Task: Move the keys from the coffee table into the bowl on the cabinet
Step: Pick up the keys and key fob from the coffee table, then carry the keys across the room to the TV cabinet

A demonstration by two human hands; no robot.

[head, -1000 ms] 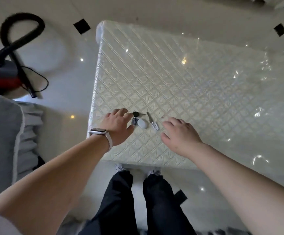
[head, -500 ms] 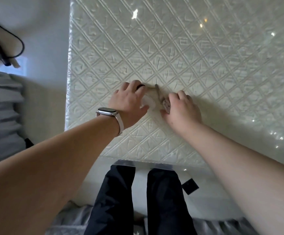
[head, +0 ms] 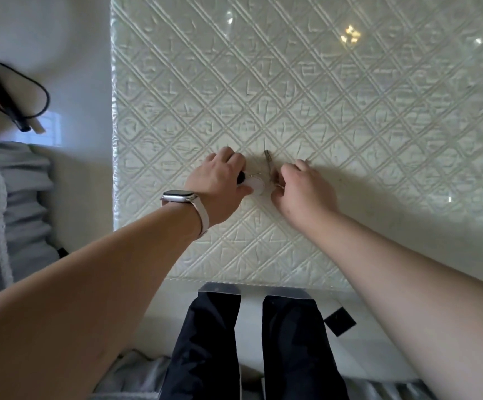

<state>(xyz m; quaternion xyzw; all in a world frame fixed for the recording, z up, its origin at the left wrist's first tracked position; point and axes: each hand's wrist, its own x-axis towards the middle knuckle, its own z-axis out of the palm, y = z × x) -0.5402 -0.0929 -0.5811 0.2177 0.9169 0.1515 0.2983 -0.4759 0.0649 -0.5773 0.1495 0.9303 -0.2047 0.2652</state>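
Head view, only cam: both hands down on the coffee table (head: 350, 111), a cream top w/ embossed diamond pattern under a glossy clear cover. Left hand (head: 220, 187) is curled around the white oval fob (head: 256, 184) end of the keys (head: 263, 177), fingers bent in, thumb under the fob; a dark bit shows just beside the fob at the fingertips. Right hand (head: 303, 192) is also curled, fingers pinched narrow on the near end of the metal key (head: 269, 163), whose blade sticks out away from the person, lying between the two hands. Keys look to be on or just at the table surface; can't tell if lifted yet. A watch (head: 178, 196) w/ pale strap sits on the left wrist. Vs 0.5 s ago: hands at about the same spot on the table, but cam is closer/lower so the table fills more of the frame; fob now more exposed past the left thumb, and the key blade is clear of the right hand's fingers. Vs 1 s ago: hands were open and spread either side of the keys, not touching them. Dark trouser legs (head: 249, 342) at bottom, grey sofa (head: 3, 212) at left edge, black cable (head: 32, 93) on the floor upper left.
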